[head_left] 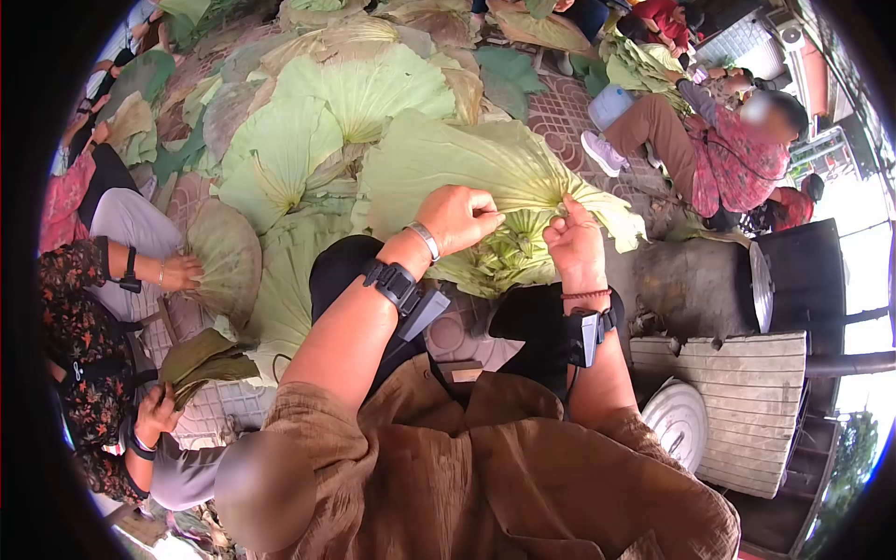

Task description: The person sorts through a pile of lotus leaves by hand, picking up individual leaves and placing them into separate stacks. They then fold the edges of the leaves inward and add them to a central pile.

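A large pale green lotus leaf (457, 173) is spread out in front of me above my knees. My right hand (576, 245) pinches it near its centre, where the veins meet, with thumb and fingers closed. My left hand (455, 220) lies over the leaf's near part, fingers curled in and the fingertips pinched against its folded edge. Just below both hands is a crumpled bunch of green leaf (509, 252), its folds partly covered by my fingers. More lotus leaves (280, 168) overlap on the ground beyond and to the left.
At left, a person's hands (177, 273) hold a leaf and a folded leaf stack (201, 366). Another person (737, 173) sits at upper right near a light blue container (609, 105). A round metal lid (677, 425) and a slatted wooden board (723, 411) lie to my right.
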Demonstrator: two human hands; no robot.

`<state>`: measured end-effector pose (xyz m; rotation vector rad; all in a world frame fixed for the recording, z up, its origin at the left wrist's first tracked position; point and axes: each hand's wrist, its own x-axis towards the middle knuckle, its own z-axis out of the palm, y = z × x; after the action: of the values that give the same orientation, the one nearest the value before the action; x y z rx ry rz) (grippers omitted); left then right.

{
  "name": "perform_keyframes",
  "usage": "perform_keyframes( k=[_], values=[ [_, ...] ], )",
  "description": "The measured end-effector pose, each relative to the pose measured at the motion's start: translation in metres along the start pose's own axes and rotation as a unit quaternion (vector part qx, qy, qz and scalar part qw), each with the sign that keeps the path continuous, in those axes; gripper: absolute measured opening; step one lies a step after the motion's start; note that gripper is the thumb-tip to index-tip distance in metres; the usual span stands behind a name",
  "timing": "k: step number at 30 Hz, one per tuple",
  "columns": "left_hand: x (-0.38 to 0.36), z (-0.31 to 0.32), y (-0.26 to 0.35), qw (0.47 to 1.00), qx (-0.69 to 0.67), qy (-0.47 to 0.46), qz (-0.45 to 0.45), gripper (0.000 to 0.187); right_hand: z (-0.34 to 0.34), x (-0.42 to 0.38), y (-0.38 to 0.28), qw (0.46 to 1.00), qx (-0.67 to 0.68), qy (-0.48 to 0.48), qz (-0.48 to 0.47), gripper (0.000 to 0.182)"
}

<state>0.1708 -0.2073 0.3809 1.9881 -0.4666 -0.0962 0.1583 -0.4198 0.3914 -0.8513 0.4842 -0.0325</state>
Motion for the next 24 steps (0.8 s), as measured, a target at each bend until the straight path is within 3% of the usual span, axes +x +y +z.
perform_keyframes(
  k=[3, 5, 10, 13, 15, 16, 19, 20, 24],
  values=[
    [0.000, -0.005, 0.001, 0.999, 0.029, -0.004, -0.027, 0.023, -0.007, 0.002, -0.009, 0.999, 0.015, -0.031, -0.028, 0.011],
    [0.001, -0.005, -0.004, 0.988, 0.143, -0.009, -0.053, 0.026, -0.007, -0.001, -0.013, 0.998, 0.021, -0.038, -0.042, 0.012],
    [0.006, 0.008, -0.026, 0.984, 0.176, -0.010, -0.039, 0.026, -0.006, -0.007, -0.029, 0.994, 0.034, -0.053, -0.089, 0.013],
    [0.007, 0.013, -0.030, 0.987, 0.159, 0.016, -0.027, 0.025, -0.013, -0.009, -0.052, 0.989, 0.048, -0.048, -0.135, 0.012],
    [0.008, 0.015, -0.024, 0.969, 0.222, 0.105, 0.027, 0.031, -0.028, -0.009, -0.072, 0.982, 0.058, -0.037, -0.177, 0.007],
    [0.009, 0.012, -0.022, 0.977, 0.208, 0.048, 0.001, 0.045, -0.040, -0.006, -0.082, 0.979, 0.055, -0.042, -0.192, 0.006],
    [0.013, 0.025, -0.035, 0.977, 0.211, 0.027, 0.002, 0.052, -0.081, 0.001, -0.108, 0.970, 0.062, -0.005, -0.233, 0.003],
    [0.012, 0.025, -0.032, 0.976, 0.213, -0.018, -0.036, 0.057, -0.100, 0.007, -0.114, 0.971, 0.063, 0.004, -0.229, 0.005],
    [0.015, 0.032, -0.036, 0.968, 0.239, -0.067, -0.037, 0.056, -0.186, 0.043, -0.115, 0.977, 0.078, 0.061, -0.191, 0.004]
  ],
)
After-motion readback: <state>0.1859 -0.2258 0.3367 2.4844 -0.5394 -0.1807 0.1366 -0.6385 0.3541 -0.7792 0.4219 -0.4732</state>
